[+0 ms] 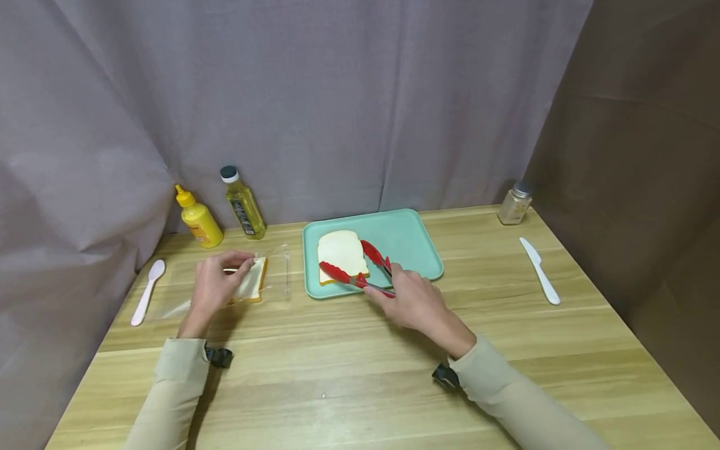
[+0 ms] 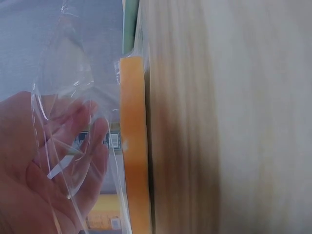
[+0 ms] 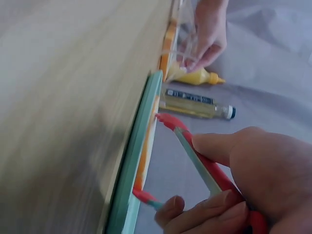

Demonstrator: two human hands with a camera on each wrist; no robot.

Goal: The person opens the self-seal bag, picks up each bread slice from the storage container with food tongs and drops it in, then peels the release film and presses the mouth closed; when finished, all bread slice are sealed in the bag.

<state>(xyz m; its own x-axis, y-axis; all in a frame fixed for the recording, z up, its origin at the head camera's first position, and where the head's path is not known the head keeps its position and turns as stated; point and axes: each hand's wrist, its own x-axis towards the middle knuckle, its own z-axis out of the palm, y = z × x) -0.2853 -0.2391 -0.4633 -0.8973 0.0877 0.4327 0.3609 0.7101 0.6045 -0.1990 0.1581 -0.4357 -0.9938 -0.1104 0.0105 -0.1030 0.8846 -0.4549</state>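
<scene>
My left hand [image 1: 216, 281] pinches a clear plastic bag [image 1: 278, 269] between thumb and fingers. Inside that bag lies a slice of bread [image 1: 250, 286], whose orange crust [image 2: 132, 141] faces the left wrist camera. With my right hand [image 1: 416, 300] I grip red-tipped metal tongs [image 1: 337, 272], their arms spread apart. One tongs tip is at the left side of another bread slice [image 1: 340, 249], the other at its right edge. This slice lies flat on the left part of a mint-green tray [image 1: 402, 237]. Whether the tips squeeze it, I cannot tell.
Behind the bag stand a yellow squeeze bottle [image 1: 201, 224] and an oil bottle [image 1: 246, 209]. A pale spoon [image 1: 148, 294] lies at the far left. On the right are a white knife [image 1: 540, 272] and a seasoning jar [image 1: 514, 205]. Grey curtains hang behind the wooden table [image 1: 337, 375].
</scene>
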